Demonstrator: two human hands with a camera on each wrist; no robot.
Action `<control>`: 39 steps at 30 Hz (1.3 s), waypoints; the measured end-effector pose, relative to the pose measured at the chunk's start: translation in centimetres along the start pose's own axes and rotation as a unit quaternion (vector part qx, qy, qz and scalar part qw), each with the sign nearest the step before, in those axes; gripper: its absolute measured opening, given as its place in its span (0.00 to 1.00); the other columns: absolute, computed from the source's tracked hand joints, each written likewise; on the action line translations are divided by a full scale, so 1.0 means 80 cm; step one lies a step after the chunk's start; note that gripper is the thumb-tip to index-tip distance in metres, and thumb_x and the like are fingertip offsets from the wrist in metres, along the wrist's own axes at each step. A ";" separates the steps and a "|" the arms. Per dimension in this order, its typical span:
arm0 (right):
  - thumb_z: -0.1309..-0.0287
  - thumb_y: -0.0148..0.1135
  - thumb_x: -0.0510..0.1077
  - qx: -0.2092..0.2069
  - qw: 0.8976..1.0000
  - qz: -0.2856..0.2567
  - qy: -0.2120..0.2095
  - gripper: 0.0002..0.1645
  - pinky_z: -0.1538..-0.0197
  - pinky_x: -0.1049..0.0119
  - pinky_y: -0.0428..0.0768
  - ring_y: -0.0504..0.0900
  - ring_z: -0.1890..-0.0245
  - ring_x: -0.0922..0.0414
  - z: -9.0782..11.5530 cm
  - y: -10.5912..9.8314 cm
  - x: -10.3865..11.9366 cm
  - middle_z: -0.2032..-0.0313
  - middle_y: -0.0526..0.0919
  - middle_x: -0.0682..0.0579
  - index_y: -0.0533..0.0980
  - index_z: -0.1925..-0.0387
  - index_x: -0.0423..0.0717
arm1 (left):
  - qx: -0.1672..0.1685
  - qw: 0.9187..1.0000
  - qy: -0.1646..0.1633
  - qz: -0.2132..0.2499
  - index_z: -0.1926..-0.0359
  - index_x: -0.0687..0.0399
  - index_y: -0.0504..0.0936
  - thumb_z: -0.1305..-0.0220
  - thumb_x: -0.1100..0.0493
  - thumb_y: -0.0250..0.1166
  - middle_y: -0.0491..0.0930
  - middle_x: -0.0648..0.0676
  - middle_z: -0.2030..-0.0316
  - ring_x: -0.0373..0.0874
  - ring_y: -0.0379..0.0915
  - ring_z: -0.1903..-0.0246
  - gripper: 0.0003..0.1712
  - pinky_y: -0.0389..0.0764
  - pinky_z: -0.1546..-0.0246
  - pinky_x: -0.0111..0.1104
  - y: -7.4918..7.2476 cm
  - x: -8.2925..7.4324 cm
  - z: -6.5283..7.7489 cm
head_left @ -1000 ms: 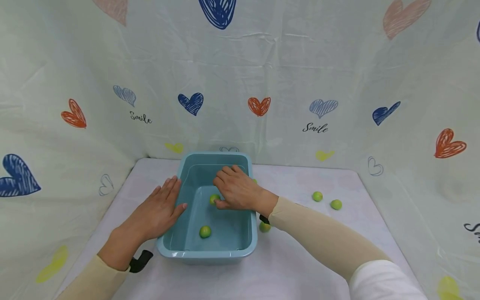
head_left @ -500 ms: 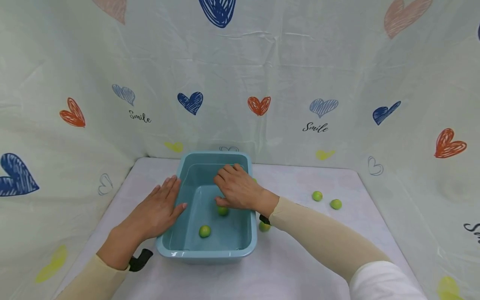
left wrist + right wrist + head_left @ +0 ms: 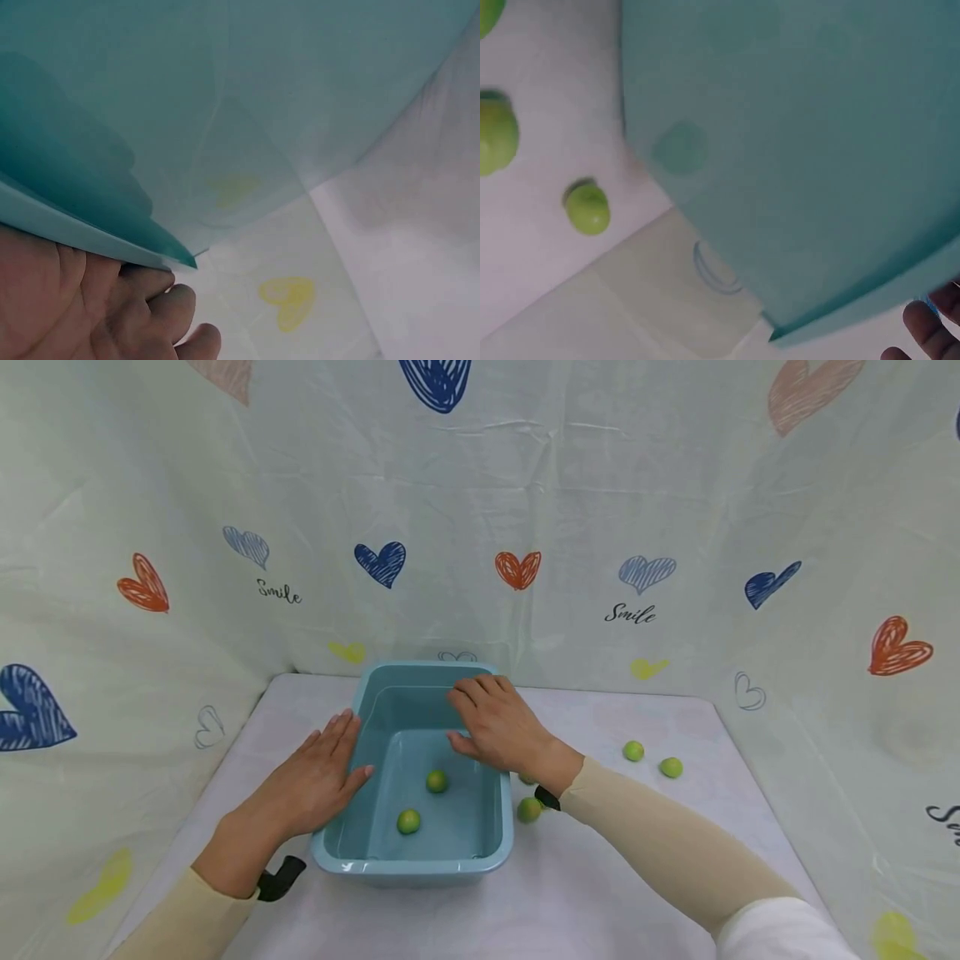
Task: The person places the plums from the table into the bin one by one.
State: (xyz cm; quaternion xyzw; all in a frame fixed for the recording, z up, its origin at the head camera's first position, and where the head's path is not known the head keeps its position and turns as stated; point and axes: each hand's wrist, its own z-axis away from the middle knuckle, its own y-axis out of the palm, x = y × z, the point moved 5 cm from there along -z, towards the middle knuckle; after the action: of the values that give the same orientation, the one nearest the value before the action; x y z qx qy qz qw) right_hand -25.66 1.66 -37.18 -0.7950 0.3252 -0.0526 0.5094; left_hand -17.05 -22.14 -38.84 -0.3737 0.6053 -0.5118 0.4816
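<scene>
A light blue plastic basin [image 3: 408, 867] stands on the table. Two small green, lime-like fruits lie on its floor: one near the middle [image 3: 437, 781], the other closer to the front [image 3: 408, 821]. Along the basin's left rim rests my left hand [image 3: 303, 785], its fingers straight and thumb reaching inside. My right hand [image 3: 498, 722] is over the right rim, fingers loosely bent, with nothing seen in it. In the right wrist view its fingers [image 3: 930, 330] show beyond the rim. Below the right wrist, outside the basin, more green fruits [image 3: 528, 810] lie partly hidden.
Two more green fruits, one [image 3: 633, 751] slightly behind the other [image 3: 671, 767], lie farther right on the white-covered table [image 3: 600, 860]. A white curtain [image 3: 570, 510] printed with hearts hangs behind the table and along both sides.
My right hand let go of a green fruit, which now lies on the basin floor. The hand then moved right and slightly up, toward the right rim. My left hand stayed put.
</scene>
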 end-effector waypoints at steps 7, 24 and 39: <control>0.32 0.67 0.55 -0.036 0.998 -0.004 0.055 0.28 0.43 0.50 0.81 0.80 0.44 0.45 0.044 -0.007 -0.040 0.44 0.81 0.42 0.77 0.42 0.38 | 0.009 1.000 -0.004 0.005 0.20 0.74 0.52 0.20 0.45 0.57 0.50 0.72 0.19 0.71 0.47 0.20 0.46 0.56 0.23 0.65 0.001 0.000 -0.002; 0.38 0.70 0.51 0.029 0.996 -0.020 0.080 0.26 0.45 0.47 0.81 0.79 0.47 0.44 0.178 0.046 -0.067 0.48 0.81 0.43 0.77 0.45 0.39 | 0.004 1.000 -0.004 0.008 0.20 0.75 0.53 0.20 0.46 0.57 0.50 0.73 0.19 0.71 0.48 0.20 0.45 0.58 0.23 0.65 0.001 -0.001 -0.002; 0.43 0.70 0.58 0.079 0.995 -0.063 0.008 0.30 0.37 0.49 0.78 0.78 0.44 0.50 0.219 0.082 -0.015 0.48 0.82 0.50 0.80 0.45 0.43 | 0.007 1.000 -0.007 0.014 0.19 0.73 0.51 0.20 0.45 0.56 0.49 0.72 0.18 0.71 0.47 0.20 0.46 0.57 0.23 0.65 0.002 0.001 -0.002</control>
State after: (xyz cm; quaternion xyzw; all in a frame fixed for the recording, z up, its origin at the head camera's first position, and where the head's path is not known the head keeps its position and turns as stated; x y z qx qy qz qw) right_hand -22.41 14.15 -50.76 -0.7708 0.2732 -0.1162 0.5636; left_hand -17.19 -22.11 -39.03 -0.3652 0.6034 -0.5065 0.4959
